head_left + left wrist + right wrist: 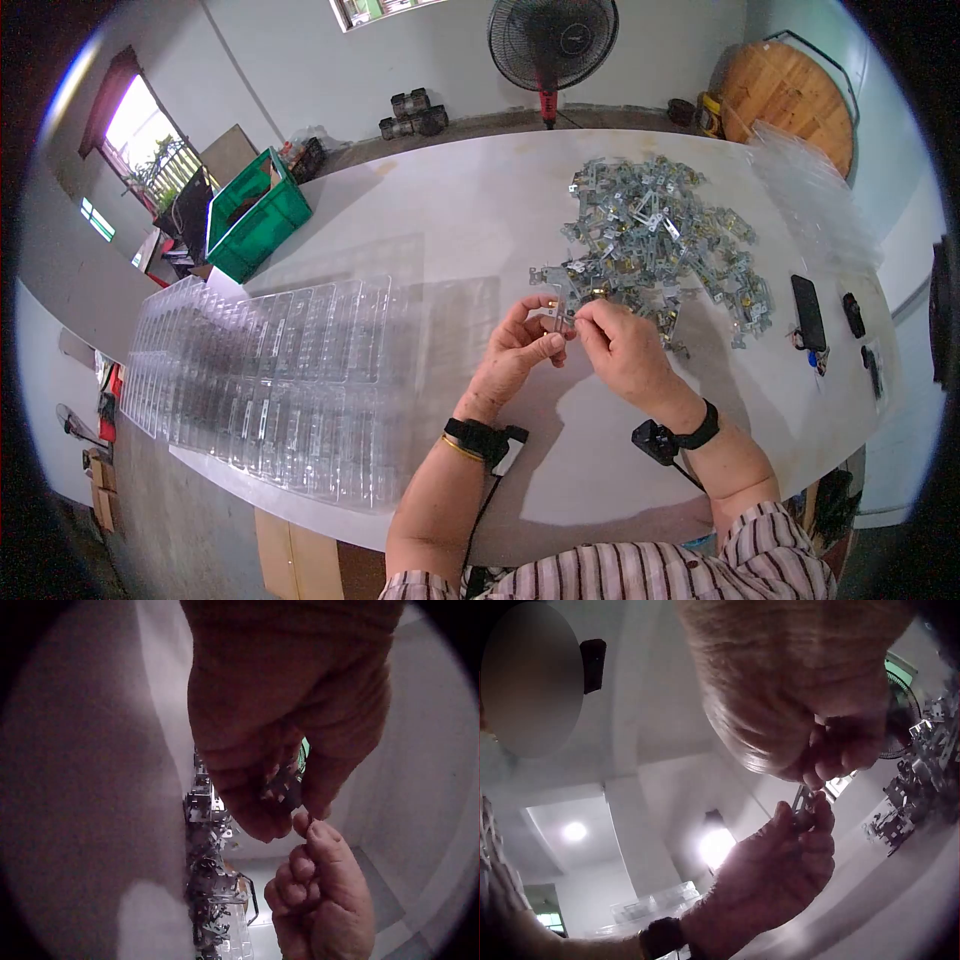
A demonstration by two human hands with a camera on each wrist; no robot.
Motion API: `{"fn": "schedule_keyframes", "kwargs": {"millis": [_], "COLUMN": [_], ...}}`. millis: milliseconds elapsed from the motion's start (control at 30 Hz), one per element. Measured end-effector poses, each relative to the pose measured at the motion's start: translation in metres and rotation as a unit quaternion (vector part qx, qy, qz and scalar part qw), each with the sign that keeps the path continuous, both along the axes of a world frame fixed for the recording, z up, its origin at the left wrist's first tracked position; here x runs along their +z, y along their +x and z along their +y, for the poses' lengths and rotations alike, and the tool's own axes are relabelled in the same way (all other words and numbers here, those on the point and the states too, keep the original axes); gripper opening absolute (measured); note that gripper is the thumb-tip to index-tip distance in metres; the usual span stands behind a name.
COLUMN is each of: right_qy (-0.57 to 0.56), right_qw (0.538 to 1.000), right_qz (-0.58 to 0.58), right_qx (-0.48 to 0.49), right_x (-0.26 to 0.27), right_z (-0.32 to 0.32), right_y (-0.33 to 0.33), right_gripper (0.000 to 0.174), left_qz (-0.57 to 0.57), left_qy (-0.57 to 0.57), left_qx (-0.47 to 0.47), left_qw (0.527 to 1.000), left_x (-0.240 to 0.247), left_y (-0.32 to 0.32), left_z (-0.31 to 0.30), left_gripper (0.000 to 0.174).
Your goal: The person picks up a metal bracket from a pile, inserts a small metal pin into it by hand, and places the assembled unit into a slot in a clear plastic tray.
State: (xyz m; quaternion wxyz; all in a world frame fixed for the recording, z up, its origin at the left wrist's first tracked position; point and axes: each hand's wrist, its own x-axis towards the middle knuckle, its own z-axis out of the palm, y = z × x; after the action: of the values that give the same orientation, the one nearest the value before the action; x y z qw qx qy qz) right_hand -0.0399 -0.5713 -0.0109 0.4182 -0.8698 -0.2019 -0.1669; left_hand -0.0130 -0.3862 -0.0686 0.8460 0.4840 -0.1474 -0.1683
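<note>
My left hand (505,365) holds a small metal bracket (558,312) upright between thumb and fingers, over the table just in front of the heap. The bracket is flat and grey, with a brassy bit near its top. At its right side my right hand (632,352) has thumb and forefinger pinched together; I cannot tell whether they grip the bracket itself or a tiny part on it. In the right wrist view, the left hand (769,874) shows below with the bracket (802,801) between its fingertips. Beyond both hands lies a big heap of similar metal brackets (640,225).
Clear plastic trays (260,390) with rows of slots, some holding metal parts, are stacked at the left. A green crate (262,225) stands at the far left edge. To the right lie a phone (808,312), small dark items and clear plastic sheets (815,200). A fan (553,45) stands behind the table.
</note>
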Motion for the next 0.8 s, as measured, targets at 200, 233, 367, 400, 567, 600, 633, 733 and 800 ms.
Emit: {"fn": "schedule_keyframes", "kwargs": {"millis": [200,233,367,400,567,600,633,733,800], "right_qy": [-0.046,-0.034,-0.033,-0.041,-0.018,-0.035,-0.051,-0.044,-0.023], "right_qw": [0.999,0.999,0.999,0.999,0.999,0.999,0.997,0.998,0.998], "right_qz": [0.015,0.022,0.01,0.03,0.026,0.032,0.038,0.053,0.05], "right_qx": [0.009,-0.001,-0.008,0.018,0.008,0.027,0.045,0.015,0.01], "right_x": [-0.0018,-0.0016,-0.0009,-0.002,0.0019,-0.0021,-0.0048,-0.0054,-0.0013], "right_z": [-0.0001,0.0004,-0.0007,-0.0018,-0.0024,-0.0031,-0.0037,-0.0021,-0.0013], "right_y": [-0.0031,-0.0031,-0.0019,-0.0018,-0.0009,-0.0001,0.0,-0.0008,-0.0013], "right_gripper": [0.005,0.005,0.006,0.009,0.012,0.011,0.01,0.009,0.009], "left_qz": [-0.016,-0.017,-0.03,-0.03,-0.03,-0.031,-0.034,-0.029,-0.022], "left_qy": [0.045,0.05,0.06,0.061,0.063,0.063,0.077,0.081,0.072], "left_qx": [0.006,0.004,-0.002,-0.002,-0.006,-0.004,-0.002,0.017,0.047], "left_qw": [0.999,0.999,0.998,0.998,0.998,0.998,0.996,0.996,0.996], "left_x": [0.0012,0.0036,-0.001,-0.0014,0.0027,0.0038,0.0048,0.0069,0.0068], "left_y": [0.0002,-0.0005,0.001,0.001,-0.0014,-0.0013,-0.0013,-0.0006,0.0009], "left_z": [0.0,-0.0007,0.0004,0.0006,-0.0008,-0.0008,-0.0005,0.0015,0.005], "left_gripper": [0.048,0.048,0.048,0.048,0.047,0.047,0.047,0.043,0.04]}}
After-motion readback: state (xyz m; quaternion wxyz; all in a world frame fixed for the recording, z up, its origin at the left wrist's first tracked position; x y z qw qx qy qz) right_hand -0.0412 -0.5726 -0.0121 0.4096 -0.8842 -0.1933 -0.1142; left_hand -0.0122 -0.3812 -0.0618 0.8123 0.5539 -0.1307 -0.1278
